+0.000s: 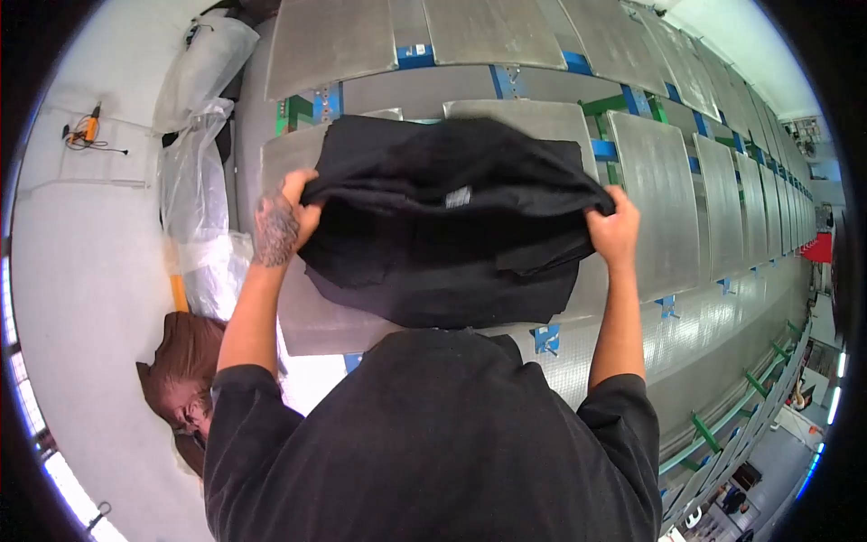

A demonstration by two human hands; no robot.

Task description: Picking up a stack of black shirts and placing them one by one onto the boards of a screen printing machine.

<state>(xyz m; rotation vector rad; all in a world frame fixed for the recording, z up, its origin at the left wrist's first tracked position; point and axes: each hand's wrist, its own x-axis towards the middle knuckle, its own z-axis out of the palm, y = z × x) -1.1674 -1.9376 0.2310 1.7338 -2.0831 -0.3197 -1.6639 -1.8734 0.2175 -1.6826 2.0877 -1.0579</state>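
Note:
A black garment [452,158] is stretched between my hands, raised above more black cloth [442,303] that lies over a grey metal platen. My left hand [287,219], tattooed on its back, pinches the garment's left edge. At the opposite edge my right hand [616,228] grips the cloth with the fingers curled round it. Between them the fabric sags a little, and a small pale label [459,196] shows near its middle. The upper edge of the cloth is blurred. Whether the lower cloth is part of the same garment I cannot tell.
Rows of grey platens [652,203] on blue and green brackets run off to the right and far side. Clear plastic bags [206,194] hang along the left, above a brown cloth [185,370]. An orange tool [86,129] with a cord is on the white wall.

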